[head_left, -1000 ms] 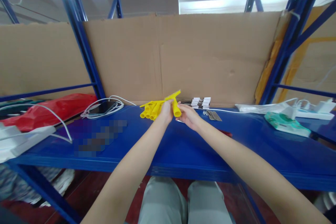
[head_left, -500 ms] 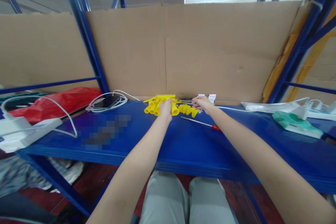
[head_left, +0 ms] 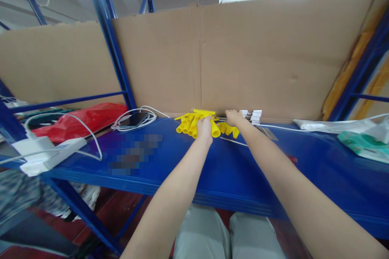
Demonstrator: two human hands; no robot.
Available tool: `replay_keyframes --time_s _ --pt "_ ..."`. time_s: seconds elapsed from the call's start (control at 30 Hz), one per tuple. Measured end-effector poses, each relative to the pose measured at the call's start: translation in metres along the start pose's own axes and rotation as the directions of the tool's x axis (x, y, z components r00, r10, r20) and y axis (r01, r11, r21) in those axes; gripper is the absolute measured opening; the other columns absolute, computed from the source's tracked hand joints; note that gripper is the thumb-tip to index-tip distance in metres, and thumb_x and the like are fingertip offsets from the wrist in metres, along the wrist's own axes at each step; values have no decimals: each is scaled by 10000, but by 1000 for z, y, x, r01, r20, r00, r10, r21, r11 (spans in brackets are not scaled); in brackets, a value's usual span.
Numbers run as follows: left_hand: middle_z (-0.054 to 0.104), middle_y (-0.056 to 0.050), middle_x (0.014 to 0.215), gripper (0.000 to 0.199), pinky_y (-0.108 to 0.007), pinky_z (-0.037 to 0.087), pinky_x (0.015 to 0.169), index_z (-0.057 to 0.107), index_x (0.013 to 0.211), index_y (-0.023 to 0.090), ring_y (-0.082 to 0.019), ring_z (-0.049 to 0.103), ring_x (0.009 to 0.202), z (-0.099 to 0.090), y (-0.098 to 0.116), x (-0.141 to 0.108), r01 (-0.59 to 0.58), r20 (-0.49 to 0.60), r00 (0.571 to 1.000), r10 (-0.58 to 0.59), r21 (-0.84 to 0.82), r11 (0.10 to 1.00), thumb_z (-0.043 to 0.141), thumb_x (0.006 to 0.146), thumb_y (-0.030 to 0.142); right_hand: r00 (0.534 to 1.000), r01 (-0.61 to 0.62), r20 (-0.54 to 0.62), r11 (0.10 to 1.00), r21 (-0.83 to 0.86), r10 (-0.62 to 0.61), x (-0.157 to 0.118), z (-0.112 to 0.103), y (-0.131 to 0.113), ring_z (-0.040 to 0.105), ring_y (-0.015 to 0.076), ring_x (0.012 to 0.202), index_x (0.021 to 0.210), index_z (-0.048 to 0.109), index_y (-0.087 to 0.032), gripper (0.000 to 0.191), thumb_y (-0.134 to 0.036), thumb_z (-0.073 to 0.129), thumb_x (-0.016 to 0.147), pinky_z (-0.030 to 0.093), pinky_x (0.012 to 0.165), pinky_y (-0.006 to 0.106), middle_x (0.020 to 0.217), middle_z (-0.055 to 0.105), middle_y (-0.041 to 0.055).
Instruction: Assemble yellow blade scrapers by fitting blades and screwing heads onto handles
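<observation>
From the left, we see a coiled white cable (head_left: 133,119) near the back edge of the tabletop (head_left: 182,166), well apart from both hands. Next comes the row of yellow T-shaped tubes (head_left: 187,125), near the middle of that back edge, open ends toward us. Our left hand (head_left: 204,129) rests at the row's right end, its fingers curled down beside the rightmost tube (head_left: 215,130); we cannot tell whether they grip it. A second ago both our hands met around one tube; now they have parted, and we judge that piece has joined the row, leaving the right hand free to reach elsewhere.

Just right lie small yellow wedge-shaped pieces (head_left: 226,129). Our right hand (head_left: 233,117) has moved beyond them to the back edge, beside the white stacked parts (head_left: 255,115). Its fingers look bent, but we cannot tell how far they close or whether they hold anything. Flat metal strips (head_left: 268,133) lie to its right; the screwdriver (head_left: 233,142) passes behind our right forearm.
</observation>
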State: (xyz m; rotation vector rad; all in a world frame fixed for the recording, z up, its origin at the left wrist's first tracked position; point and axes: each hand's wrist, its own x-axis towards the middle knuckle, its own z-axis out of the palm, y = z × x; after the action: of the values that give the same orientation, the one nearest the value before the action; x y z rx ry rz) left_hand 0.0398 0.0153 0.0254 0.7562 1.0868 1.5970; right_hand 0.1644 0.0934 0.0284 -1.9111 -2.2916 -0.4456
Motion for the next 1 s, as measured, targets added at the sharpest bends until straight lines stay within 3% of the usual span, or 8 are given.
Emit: replay_keyframes --time_s 0.2,0.4,0.57,0.7,0.77,0.87,0.93,1.0 --pt "604 -29 693 115 -210 441 480 570 886 144 -130 599 566 1 2 -6 18 11 1000 -18 -15 1000 479 835 97 999 37 -36 996 -82 -40 4 6 -3 492 306 1191 1119 668 -123 399 -53 377 854 329 972 463 1201 616 216" --pt "623 -31 723 120 -226 435 481 570 897 156 -167 650 632 2 3 -9 18 12 1000 -17 -15 1000 483 826 115 995 42 -82 989 -140 -54 5 9 -2 500 314 1165 1094 696 -112 438 -33 332 863 330 942 443 1159 626 226" --pt "547 12 600 99 -208 410 449 541 780 168 -128 583 500 2 2 -8 11 9 1000 -10 -41 999 493 804 85 974 22 -225 999 -26 -27 8 6 4 480 322 1161 1090 688 -104 397 -59 370 857 319 949 455 1152 613 231" --pt "516 31 546 165 -204 407 441 517 679 182 -87 472 392 2 -2 -5 -24 -15 1000 22 -140 990 507 762 39 908 78 -418 968 238 30 20 -12 11 508 310 1086 948 703 -142 287 -161 433 853 371 902 462 1077 640 180" --pt "526 26 544 167 -215 420 450 525 669 188 -96 479 393 2 -3 -3 -26 -24 999 23 -174 984 519 747 41 865 162 -490 862 480 110 22 -24 14 555 275 985 854 692 -153 207 -193 492 817 413 852 420 990 661 140" --pt "536 23 549 136 -222 425 449 551 709 185 -112 512 411 2 -3 -1 -8 -28 1000 3 -181 983 524 736 54 828 281 -464 483 830 316 11 -35 15 586 201 797 762 649 -169 117 -241 556 762 454 747 345 816 664 57" --pt "525 35 541 121 -214 426 441 559 747 176 -104 502 398 2 -2 1 -6 -26 1000 1 -183 983 518 738 64 848 301 -353 189 935 396 -9 -36 14 577 169 731 735 627 -185 112 -295 616 714 457 688 309 746 647 10" --pt "540 32 557 101 -212 425 439 561 761 171 -101 501 395 2 -1 2 -7 -40 999 -1 -184 983 521 751 79 895 247 -205 -56 968 397 -34 -33 12 566 148 677 742 615 -202 179 -344 680 655 452 625 285 715 635 -21"
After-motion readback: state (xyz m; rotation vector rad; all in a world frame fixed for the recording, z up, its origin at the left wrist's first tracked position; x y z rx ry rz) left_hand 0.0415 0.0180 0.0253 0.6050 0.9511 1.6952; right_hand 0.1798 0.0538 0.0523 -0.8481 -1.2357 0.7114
